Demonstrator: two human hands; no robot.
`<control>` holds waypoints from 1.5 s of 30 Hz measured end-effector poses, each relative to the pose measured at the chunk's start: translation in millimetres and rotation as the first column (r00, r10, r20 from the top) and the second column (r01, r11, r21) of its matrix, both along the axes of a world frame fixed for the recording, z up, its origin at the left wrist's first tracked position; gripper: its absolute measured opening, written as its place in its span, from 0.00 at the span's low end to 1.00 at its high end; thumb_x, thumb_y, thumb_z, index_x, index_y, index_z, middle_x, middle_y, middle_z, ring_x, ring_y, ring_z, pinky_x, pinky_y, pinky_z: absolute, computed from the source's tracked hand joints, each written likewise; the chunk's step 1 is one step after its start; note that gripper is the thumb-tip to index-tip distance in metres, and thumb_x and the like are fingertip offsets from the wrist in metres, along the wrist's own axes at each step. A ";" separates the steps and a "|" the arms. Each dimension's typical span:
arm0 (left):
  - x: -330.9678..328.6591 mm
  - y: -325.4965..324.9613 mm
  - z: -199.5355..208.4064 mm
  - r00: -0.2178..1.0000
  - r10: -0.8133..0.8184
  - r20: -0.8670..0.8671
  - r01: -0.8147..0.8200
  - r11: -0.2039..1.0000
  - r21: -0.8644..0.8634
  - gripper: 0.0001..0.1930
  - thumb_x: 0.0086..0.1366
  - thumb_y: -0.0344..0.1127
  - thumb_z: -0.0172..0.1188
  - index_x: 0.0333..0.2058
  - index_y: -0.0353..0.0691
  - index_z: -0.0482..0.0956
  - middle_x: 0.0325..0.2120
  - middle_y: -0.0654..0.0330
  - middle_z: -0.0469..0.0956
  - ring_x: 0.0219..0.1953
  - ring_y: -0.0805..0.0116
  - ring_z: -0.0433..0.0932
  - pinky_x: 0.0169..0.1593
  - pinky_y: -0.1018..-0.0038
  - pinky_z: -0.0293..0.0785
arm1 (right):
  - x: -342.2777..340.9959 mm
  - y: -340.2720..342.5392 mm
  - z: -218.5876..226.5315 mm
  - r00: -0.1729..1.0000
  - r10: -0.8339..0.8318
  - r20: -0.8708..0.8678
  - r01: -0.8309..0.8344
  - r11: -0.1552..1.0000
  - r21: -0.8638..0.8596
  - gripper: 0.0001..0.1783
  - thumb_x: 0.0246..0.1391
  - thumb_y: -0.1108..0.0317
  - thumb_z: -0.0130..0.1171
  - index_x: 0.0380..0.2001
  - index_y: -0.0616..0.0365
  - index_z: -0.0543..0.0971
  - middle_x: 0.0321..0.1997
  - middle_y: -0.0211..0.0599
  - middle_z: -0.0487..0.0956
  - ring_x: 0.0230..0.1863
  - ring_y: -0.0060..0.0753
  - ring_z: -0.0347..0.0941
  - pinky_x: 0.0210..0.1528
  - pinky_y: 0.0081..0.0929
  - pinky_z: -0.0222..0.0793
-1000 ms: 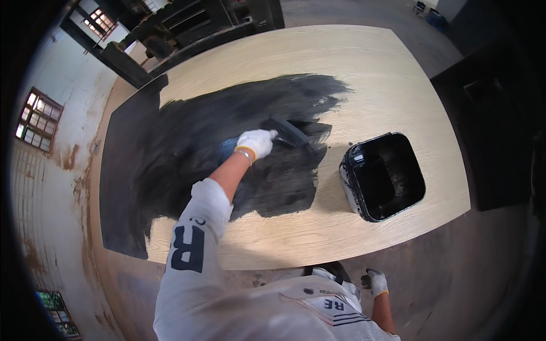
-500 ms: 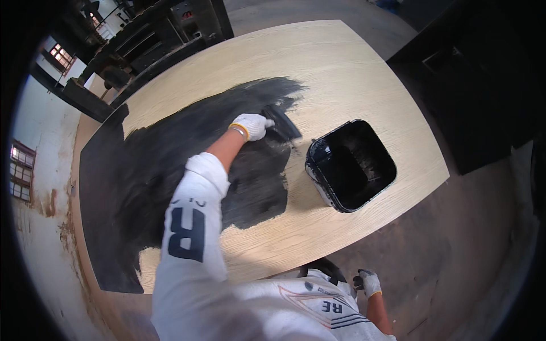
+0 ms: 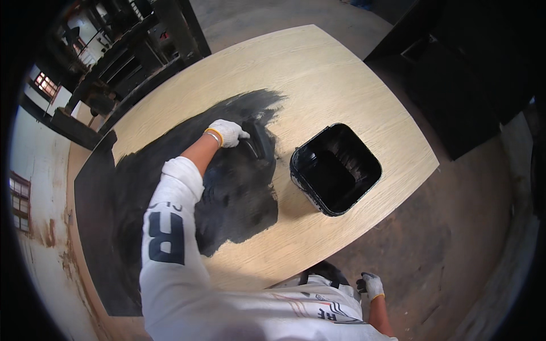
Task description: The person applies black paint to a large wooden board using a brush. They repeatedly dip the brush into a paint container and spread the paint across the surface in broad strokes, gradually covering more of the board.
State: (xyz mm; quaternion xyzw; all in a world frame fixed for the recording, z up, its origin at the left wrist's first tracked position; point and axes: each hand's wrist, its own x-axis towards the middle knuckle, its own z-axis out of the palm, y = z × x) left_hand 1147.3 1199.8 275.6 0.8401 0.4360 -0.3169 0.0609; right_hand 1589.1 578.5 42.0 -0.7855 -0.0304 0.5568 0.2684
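Observation:
My left hand [image 3: 227,133], in a white knit glove with a yellow cuff, grips a wide, flat black scraper [image 3: 259,141]. Its blade lies against the black-coated part of the pale wood-grain board [image 3: 310,62], near the ragged right edge of the wet-looking black coating [image 3: 239,193]. The fingers cover most of the handle. On the bare wood right of the scraper stands a square black bucket [image 3: 372,170] with dark liquid at its bottom and smears on its walls. My right hand [image 3: 371,285], gloved with dark-stained fingers, hangs beside my body, loosely bent and apart, holding nothing visible.
A dark metal machine [image 3: 153,40] stands beyond the board's far left edge. Large black panels [image 3: 449,96] lean at the right. A stained white wall [image 3: 42,199] with windows runs along the left. Brown floor [image 3: 421,244] surrounds the board.
My left hand has drawn the scraper slightly left and nearer to me, and the blade has turned more upright in view. The whole view has shifted a little. My right hand still hangs down.

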 end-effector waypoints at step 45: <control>5.2 -47.0 -22.4 0.980 0.116 0.164 -0.117 0.993 -0.007 0.34 0.63 0.32 0.58 0.68 0.71 0.77 0.58 0.55 0.84 0.59 0.51 0.84 0.61 0.60 0.80 | 26.5 31.2 7.7 0.991 0.085 0.107 -0.099 0.986 0.130 0.22 0.69 0.62 0.54 0.61 0.57 0.81 0.37 0.48 0.88 0.26 0.39 0.83 0.25 0.37 0.80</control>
